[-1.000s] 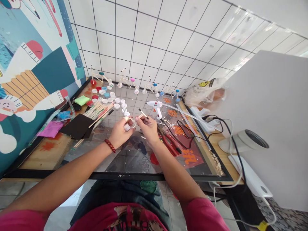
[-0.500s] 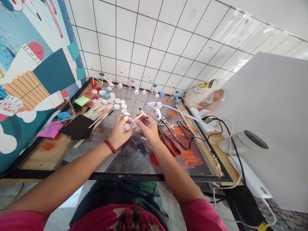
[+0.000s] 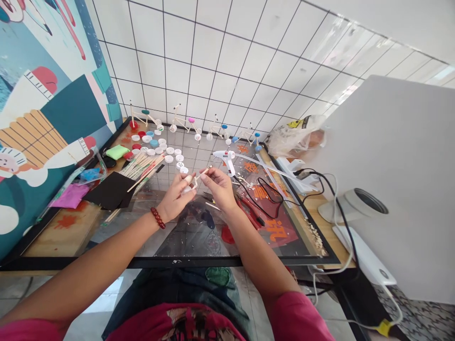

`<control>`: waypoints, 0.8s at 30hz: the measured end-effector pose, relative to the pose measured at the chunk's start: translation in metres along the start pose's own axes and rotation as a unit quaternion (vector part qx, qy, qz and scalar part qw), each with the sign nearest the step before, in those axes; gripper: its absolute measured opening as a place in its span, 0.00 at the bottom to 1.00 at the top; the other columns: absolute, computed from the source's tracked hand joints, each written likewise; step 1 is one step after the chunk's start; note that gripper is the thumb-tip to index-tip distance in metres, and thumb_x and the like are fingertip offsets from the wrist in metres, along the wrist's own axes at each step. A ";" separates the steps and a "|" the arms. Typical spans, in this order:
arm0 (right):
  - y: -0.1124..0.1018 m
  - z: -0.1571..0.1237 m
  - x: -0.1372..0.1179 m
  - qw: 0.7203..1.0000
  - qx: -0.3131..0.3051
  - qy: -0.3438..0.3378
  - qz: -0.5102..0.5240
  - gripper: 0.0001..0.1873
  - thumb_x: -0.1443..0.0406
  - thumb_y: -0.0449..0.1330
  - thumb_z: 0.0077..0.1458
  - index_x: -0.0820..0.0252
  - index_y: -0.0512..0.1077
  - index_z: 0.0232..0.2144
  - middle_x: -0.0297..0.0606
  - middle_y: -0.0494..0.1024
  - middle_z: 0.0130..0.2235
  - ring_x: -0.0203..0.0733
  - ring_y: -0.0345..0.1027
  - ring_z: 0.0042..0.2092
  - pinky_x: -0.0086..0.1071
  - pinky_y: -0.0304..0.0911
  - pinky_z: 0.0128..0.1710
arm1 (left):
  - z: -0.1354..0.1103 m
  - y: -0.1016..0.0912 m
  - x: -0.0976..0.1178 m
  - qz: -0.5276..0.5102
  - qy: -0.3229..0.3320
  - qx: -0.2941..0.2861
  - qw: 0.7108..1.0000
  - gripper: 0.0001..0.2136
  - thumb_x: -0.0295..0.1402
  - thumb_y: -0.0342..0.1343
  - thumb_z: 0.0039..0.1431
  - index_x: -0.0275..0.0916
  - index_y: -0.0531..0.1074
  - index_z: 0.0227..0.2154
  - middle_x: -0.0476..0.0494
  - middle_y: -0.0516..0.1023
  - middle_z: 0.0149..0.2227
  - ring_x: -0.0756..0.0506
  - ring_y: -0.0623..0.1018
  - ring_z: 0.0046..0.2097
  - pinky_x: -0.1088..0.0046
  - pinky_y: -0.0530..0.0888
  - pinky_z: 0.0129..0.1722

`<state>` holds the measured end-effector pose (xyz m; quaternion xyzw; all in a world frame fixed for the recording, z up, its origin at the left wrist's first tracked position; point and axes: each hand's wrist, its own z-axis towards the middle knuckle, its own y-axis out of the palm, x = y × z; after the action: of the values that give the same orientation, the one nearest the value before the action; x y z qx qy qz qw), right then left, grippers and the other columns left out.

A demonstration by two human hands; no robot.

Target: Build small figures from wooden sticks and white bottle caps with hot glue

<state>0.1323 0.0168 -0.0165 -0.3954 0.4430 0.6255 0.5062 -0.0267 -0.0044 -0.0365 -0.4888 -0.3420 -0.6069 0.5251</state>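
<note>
Over table (image 3: 199, 241), left hand (image 3: 174, 198), right hand (image 3: 219, 187) closer on sticks (image 3: 203, 172).

The thin wooden stick piece (image 3: 199, 176) is pinched between the left hand (image 3: 175, 198) and the right hand (image 3: 219, 187), its joints covered by fingertips. The red-handled pliers (image 3: 250, 214) are half masked by the right forearm. The small stick-and-cap bicycle models (image 3: 183, 124) by the tiled wall are too small for detail. The dark red sleeves (image 3: 302, 317) are cut off at the bottom edge.
</note>
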 end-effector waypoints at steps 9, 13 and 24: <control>-0.002 0.004 -0.001 0.999 0.041 -0.011 -0.005 0.14 0.54 0.71 0.43 0.57 0.77 0.26 0.34 0.77 0.31 0.39 0.68 0.35 0.35 0.67 0.41 | 0.008 0.003 -0.006 -0.254 -0.136 0.015 0.957 0.19 0.47 0.67 0.49 0.36 0.80 0.36 0.40 0.80 0.36 0.43 0.79 0.38 0.68 0.77 0.32; 0.001 0.003 -0.003 0.999 0.053 0.005 -0.002 0.15 0.54 0.71 0.42 0.58 0.76 0.23 0.31 0.75 0.26 0.35 0.64 0.30 0.33 0.65 0.37 | 0.009 0.004 -0.003 -0.278 -0.150 0.029 0.948 0.20 0.47 0.69 0.46 0.34 0.80 0.33 0.41 0.79 0.34 0.45 0.79 0.36 0.72 0.77 0.29; 0.001 0.004 -0.003 0.998 0.063 0.023 0.017 0.12 0.58 0.70 0.42 0.59 0.73 0.23 0.29 0.70 0.22 0.33 0.60 0.26 0.29 0.58 0.29 | 0.009 0.003 -0.003 -0.293 -0.160 0.024 0.942 0.17 0.44 0.68 0.50 0.32 0.75 0.27 0.44 0.75 0.28 0.47 0.79 0.29 0.77 0.73 0.22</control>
<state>0.1313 0.0199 -0.0125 -0.3690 0.4999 0.5958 0.5089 -0.0219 0.0038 -0.0369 -0.4449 -0.5644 -0.6392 0.2738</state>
